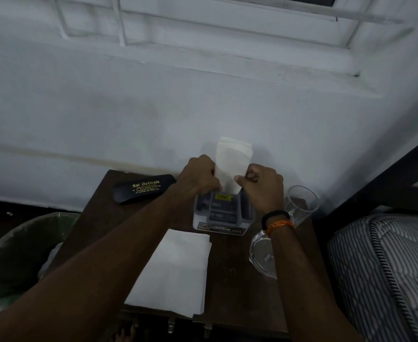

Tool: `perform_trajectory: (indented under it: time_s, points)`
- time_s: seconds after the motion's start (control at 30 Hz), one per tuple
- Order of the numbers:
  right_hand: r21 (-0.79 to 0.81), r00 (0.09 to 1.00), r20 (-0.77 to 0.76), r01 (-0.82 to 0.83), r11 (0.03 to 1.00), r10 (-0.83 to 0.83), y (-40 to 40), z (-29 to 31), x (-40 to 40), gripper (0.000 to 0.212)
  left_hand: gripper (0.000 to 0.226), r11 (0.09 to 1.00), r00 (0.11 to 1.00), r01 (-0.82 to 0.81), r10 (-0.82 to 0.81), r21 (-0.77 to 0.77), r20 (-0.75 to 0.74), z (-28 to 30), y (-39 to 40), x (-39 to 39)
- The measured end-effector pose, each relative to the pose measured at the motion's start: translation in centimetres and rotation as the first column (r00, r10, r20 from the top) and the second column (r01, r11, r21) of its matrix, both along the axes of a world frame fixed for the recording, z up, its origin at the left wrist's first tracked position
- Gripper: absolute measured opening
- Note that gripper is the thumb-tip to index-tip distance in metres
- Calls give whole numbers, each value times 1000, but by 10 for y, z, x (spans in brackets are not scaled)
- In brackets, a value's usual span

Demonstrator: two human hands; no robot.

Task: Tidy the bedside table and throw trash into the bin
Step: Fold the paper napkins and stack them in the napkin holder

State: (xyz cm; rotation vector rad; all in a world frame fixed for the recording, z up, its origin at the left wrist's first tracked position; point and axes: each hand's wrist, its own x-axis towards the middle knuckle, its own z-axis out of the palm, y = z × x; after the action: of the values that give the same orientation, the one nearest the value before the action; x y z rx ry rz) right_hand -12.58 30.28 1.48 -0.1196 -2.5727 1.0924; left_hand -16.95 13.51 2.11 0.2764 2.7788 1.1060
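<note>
While both hands work at the back of the bedside table (230, 280), each has its fingers curled onto the same folded wad of white tissues (232, 160): the left hand (198, 175) pinches its left edge and the right hand (262, 185) pinches its right edge, thumb across the front. Held from both sides, the wad stands upright with its lower end at the top of the grey holder box (224, 211); this two-sided hold appears meant to keep the sheets squared while they are seated in the box, though whether the wad is going in or coming out cannot be told. The box sits near the wall at the back of the table, and that placement would keep the front surface free. A second stack of white tissues (175, 272) lies flat on the table in front of the box, overhanging the near edge slightly; it appears to await the same handling. A black spectacle case (145, 188) rests at the back left corner, well apart from the hands. An empty drinking glass (301, 204) stands just beside the right wrist, and a clear glass ashtray (263, 253) sits partly under the right forearm; both risk being knocked. The lined bin (18, 262) stands on the floor at the table's left, within reach for trash. A striped mattress (388, 272) borders the right.
</note>
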Motion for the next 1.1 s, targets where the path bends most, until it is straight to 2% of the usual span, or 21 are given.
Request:
perform_trajectory:
  time_s: [0.17, 0.47, 0.7, 0.8, 0.97, 1.1]
  points:
    - [23, 999, 26, -21, 1000, 20, -1, 1, 0, 16, 61, 989, 996, -65, 73, 136, -57, 8, 0, 0]
    - [37, 994, 106, -41, 998, 37, -2, -4, 4, 20, 61, 999, 996, -33, 34, 3, -84, 0, 3, 5]
    - [108, 979, 173, -128, 986, 108, -3, 1, 1, 25, 55, 998, 995, -54, 57, 43, -80, 5, 1, 3]
    - [132, 984, 157, -109, 985, 88, -6, -4, 1, 23, 58, 999, 996, -43, 45, 25, -83, 1, 3, 4]
    - [137, 989, 119, -107, 985, 91, -7, -1, 0, 33, 61, 1000, 995, -29, 28, -9, -97, -6, 3, 3]
    - [132, 998, 52, -34, 991, 28, -7, 3, -3, 21, 60, 1000, 994, -19, 18, -5, -104, -7, 3, 5]
